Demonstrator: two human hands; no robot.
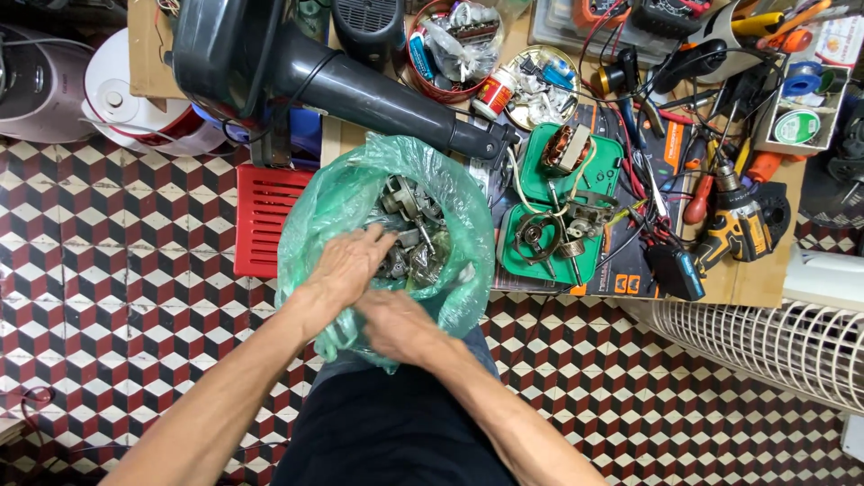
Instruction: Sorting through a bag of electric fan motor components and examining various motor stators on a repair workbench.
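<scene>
The left hand (346, 263) reaches into the mouth of one green plastic bag (387, 225), its fingers spread over a heap of grey metal motor parts (409, 238) inside; whether those fingers are closed on any single part cannot be told. The right hand (396, 326) lies at the near edge of the bag, bearing on the plastic against the person's lap; its fingers are hidden under the other wrist, so its hold cannot be judged either. The parts in the bag are too tangled to count. The bag sits in front of the person's dark clothing, above a floor of red, white and black cube-patterned tiles (117, 270). Just left of the bag stands one red slatted crate (261, 225). Beyond the bag, one large dark grey fan body (297, 63) lies on its side, its neck pointing right. To the right of the bag, two green housings (576, 202) rest on a cardboard-covered bench, one holding a copper-wound stator (565, 148). Further right lies one yellow and black cordless drill (742, 225). At the back stand one red round tin (445, 49) and one shallow metal dish (540, 85), both full of small items. One white fan grille (774, 346) lies at lower right.
</scene>
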